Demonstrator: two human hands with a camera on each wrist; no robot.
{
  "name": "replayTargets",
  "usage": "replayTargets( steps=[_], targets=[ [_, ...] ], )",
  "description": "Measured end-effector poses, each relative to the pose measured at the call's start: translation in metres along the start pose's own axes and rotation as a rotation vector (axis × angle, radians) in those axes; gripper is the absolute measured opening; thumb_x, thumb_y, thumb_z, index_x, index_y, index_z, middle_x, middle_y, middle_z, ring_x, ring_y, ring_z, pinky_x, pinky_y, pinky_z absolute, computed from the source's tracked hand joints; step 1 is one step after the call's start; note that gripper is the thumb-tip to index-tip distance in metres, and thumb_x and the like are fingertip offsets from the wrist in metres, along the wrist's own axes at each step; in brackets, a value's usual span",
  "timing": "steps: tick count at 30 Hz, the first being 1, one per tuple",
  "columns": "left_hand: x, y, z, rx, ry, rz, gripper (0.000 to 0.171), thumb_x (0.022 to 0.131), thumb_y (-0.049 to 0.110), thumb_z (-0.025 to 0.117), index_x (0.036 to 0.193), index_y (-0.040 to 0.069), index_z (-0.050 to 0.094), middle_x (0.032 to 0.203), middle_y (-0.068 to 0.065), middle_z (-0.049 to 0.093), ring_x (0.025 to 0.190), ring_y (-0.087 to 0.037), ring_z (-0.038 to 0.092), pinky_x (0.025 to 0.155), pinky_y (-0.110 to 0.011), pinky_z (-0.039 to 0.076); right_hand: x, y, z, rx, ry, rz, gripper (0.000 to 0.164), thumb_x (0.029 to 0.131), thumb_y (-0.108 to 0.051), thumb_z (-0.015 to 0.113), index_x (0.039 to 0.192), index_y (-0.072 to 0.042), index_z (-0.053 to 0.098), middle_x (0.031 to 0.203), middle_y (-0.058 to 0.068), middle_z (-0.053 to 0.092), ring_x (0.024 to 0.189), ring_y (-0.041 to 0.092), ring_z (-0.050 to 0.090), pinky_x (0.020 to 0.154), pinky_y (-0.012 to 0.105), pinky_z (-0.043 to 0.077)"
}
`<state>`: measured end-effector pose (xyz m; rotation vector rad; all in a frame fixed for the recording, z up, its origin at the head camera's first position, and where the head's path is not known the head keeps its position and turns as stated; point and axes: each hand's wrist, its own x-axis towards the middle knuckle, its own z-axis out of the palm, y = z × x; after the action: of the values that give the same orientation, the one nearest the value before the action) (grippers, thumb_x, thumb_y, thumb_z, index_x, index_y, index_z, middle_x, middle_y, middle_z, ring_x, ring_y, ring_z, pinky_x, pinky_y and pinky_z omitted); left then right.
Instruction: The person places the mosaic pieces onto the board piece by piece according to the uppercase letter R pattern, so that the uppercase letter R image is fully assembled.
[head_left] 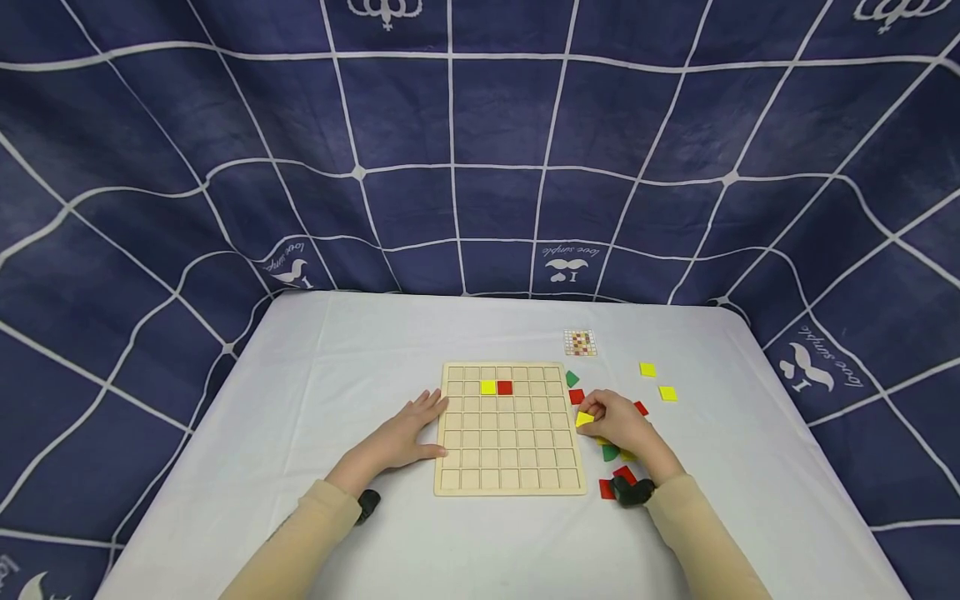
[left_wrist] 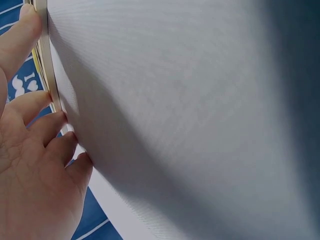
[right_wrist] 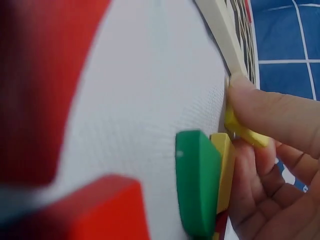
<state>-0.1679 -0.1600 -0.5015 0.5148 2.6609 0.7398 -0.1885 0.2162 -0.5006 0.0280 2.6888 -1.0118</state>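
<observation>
A pale wooden grid board lies on the white table, with one yellow square tile and one red square tile side by side in its second row from the far edge. My left hand is spread along the board's left side, thumb and fingertips touching the edge. Just off the board's right side, my right hand pinches a yellow tile between thumb and fingers. Beneath that hand lie loose pieces, among them a green piece with a curved edge and a yellow piece; part of this group is hidden.
Several red pieces lie near the right wrist. A green piece and a red tile sit beside the board's right edge. Two yellow tiles lie farther right. A small printed grid card rests beyond the board. Blue cloth hangs behind.
</observation>
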Motion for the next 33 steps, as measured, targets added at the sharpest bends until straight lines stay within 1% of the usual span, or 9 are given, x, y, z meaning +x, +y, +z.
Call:
replayTargets(
  steps=[5,8,12,16,19,21,24,27,33],
  targets=[
    [0.001,0.001,0.000,-0.001,0.001,0.000,0.089,0.083,0.039,0.076,0.155,0.011,0.031,0.165,-0.008,0.018,0.154,-0.027,0.011,0.126,-0.046,0.014,-0.003,-0.001,-0.004,0.037,0.009,0.004,0.023,0.081,-0.016,0.082,0.095,-0.010,0.065,0.083,0.004,0.057,0.077,0.018,0.050,0.061,0.021,0.042],
    [0.001,0.001,0.000,-0.001,-0.001,-0.002,0.089,0.083,0.039,0.076,0.155,0.011,0.031,0.165,-0.008,0.018,0.154,-0.027,0.011,0.126,-0.046,0.014,-0.001,-0.003,-0.007,0.059,0.042,0.000,0.022,0.082,-0.018,0.081,0.096,-0.010,0.066,0.084,0.003,0.059,0.075,0.017,0.051,0.060,0.021,0.042],
    [0.002,0.002,0.000,-0.003,-0.001,-0.005,0.089,0.083,0.038,0.077,0.155,0.010,0.032,0.165,-0.008,0.018,0.154,-0.027,0.011,0.126,-0.046,0.014,0.006,-0.013,-0.008,0.152,0.078,-0.044,0.025,0.082,-0.018,0.081,0.100,-0.007,0.067,0.089,0.005,0.064,0.075,0.016,0.055,0.062,0.019,0.047],
    [0.002,0.002,0.001,0.001,0.000,-0.009,0.089,0.083,0.038,0.077,0.155,0.010,0.032,0.165,-0.008,0.018,0.154,-0.027,0.011,0.126,-0.046,0.014,0.017,-0.027,-0.002,0.268,0.089,-0.064,0.026,0.082,-0.015,0.081,0.103,-0.005,0.069,0.092,0.007,0.067,0.075,0.014,0.059,0.065,0.017,0.052],
    [0.002,0.001,0.001,0.001,-0.001,-0.011,0.089,0.083,0.039,0.077,0.155,0.010,0.032,0.165,-0.008,0.018,0.154,-0.027,0.011,0.126,-0.046,0.015,0.026,-0.037,0.007,0.313,0.099,-0.059,0.027,0.082,-0.015,0.080,0.104,-0.006,0.069,0.091,0.006,0.068,0.075,0.013,0.060,0.067,0.018,0.052],
    [0.003,0.001,0.001,0.003,-0.001,-0.012,0.090,0.083,0.040,0.077,0.155,0.010,0.032,0.165,-0.008,0.018,0.154,-0.027,0.011,0.126,-0.046,0.015,0.031,-0.043,0.012,0.330,0.106,-0.073,0.025,0.083,-0.014,0.079,0.105,-0.005,0.070,0.093,0.007,0.070,0.076,0.012,0.063,0.069,0.020,0.053],
    [0.003,0.000,0.002,0.000,0.000,-0.019,0.089,0.083,0.039,0.077,0.155,0.011,0.032,0.165,-0.008,0.018,0.154,-0.027,0.011,0.126,-0.045,0.015,0.036,-0.052,0.019,0.306,0.116,-0.106,0.022,0.085,-0.012,0.077,0.105,-0.006,0.072,0.096,0.008,0.072,0.080,0.012,0.066,0.071,0.023,0.054],
    [0.002,0.001,0.002,-0.006,0.002,-0.025,0.089,0.083,0.038,0.077,0.155,0.011,0.032,0.165,-0.007,0.018,0.154,-0.026,0.011,0.126,-0.045,0.015,0.041,-0.061,0.025,0.256,0.113,-0.138,0.018,0.088,-0.012,0.074,0.105,-0.007,0.073,0.098,0.009,0.074,0.081,0.014,0.067,0.071,0.026,0.055],
    [0.002,0.002,0.002,-0.011,0.009,-0.025,0.088,0.083,0.037,0.077,0.154,0.010,0.033,0.165,-0.007,0.019,0.154,-0.027,0.011,0.126,-0.047,0.015,0.050,-0.068,0.035,0.190,0.097,-0.154,0.014,0.089,-0.013,0.073,0.102,-0.010,0.074,0.094,0.006,0.073,0.079,0.014,0.065,0.072,0.030,0.055]
  ],
)
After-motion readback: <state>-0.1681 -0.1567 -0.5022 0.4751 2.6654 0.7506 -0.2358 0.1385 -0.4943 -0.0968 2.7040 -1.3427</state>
